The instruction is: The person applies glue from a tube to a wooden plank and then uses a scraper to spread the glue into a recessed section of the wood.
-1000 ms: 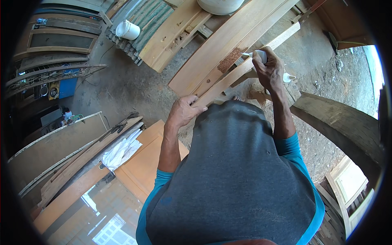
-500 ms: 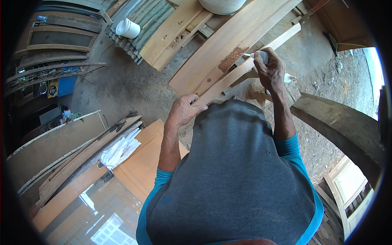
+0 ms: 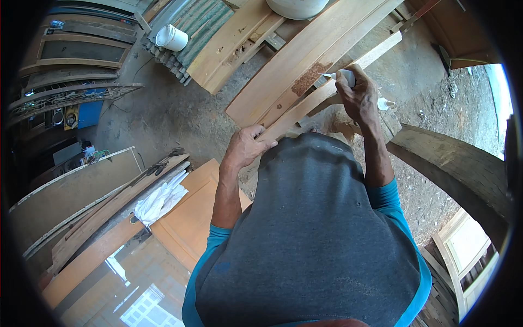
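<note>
My left hand (image 3: 246,147) is closed around the near end of a narrow wooden strip (image 3: 297,113), which slants up to the right. In my right hand (image 3: 359,97) is a white squeeze bottle (image 3: 347,79), tipped on its side above the strip. Its thin nozzle points left, close to the strip's upper edge; whether anything flows from it is too small to see. Just beyond the strip lies a wide wooden board (image 3: 289,71) with a reddish-brown patch of crumbs or sawdust (image 3: 309,79). Another white bottle with a nozzle (image 3: 385,104) sits right of my right wrist.
A thick curved wooden beam (image 3: 447,155) stands at the right. At the upper left are a white bucket (image 3: 171,37) and corrugated sheets (image 3: 204,24). A white cloth (image 3: 160,200) lies among planks and an orange-brown panel (image 3: 190,212) on my left.
My right hand has shifted slightly to the left with the squeeze bottle, along the wooden strip. The left hand keeps its hold in the same place.
</note>
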A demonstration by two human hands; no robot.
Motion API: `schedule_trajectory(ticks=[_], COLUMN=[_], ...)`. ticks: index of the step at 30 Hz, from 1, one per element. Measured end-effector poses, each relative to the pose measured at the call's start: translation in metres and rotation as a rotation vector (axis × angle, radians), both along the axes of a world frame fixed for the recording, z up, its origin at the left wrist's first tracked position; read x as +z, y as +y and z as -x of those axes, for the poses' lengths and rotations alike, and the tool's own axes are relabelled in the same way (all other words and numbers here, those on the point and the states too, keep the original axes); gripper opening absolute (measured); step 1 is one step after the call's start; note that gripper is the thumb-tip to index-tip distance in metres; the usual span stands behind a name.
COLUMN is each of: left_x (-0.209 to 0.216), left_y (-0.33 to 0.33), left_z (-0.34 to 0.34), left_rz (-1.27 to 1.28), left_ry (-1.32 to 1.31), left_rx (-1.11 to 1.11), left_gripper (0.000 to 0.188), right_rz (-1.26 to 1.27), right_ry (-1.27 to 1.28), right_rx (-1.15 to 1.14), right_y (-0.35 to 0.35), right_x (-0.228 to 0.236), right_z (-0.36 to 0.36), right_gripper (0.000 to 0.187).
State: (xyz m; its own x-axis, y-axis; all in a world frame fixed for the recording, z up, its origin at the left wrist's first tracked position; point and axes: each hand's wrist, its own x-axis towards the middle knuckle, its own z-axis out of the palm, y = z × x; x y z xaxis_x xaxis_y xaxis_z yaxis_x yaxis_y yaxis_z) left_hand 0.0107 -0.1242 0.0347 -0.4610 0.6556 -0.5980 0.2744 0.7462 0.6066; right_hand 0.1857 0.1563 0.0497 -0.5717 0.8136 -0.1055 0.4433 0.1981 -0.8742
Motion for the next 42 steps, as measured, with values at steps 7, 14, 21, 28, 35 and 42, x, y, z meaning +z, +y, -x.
schedule_trajectory(ticks=[7,14,21,28,35,42], left_x=[0.002,0.000,-0.001,-0.004,-0.001,0.003], left_y=[0.001,0.000,0.000,-0.002,-0.001,0.002], left_z=[-0.001,0.000,0.000,0.000,-0.001,-0.001], left_rz=[0.017,0.012,0.004,-0.019,-0.012,0.003], left_ry=[-0.005,-0.010,-0.026,-0.022,-0.030,-0.040], left_rx=[0.012,0.018,0.020,0.021,0.032,0.035], left_gripper=[0.035,0.034,0.033,0.033,0.032,0.032], right_rz=[-0.006,0.006,-0.009,0.003,0.002,-0.018], right_ry=[-0.018,0.012,0.006,0.020,0.010,0.017], right_rx=[0.060,0.049,0.056,0.011,0.019,0.061], right_y=[-0.006,-0.005,-0.007,-0.006,-0.006,-0.010], right_x=[0.011,0.007,0.007,0.012,0.007,0.008], right_z=[0.004,0.005,0.007,0.003,0.001,0.003], right_gripper=[0.024,0.025,0.024,0.023,0.024,0.025])
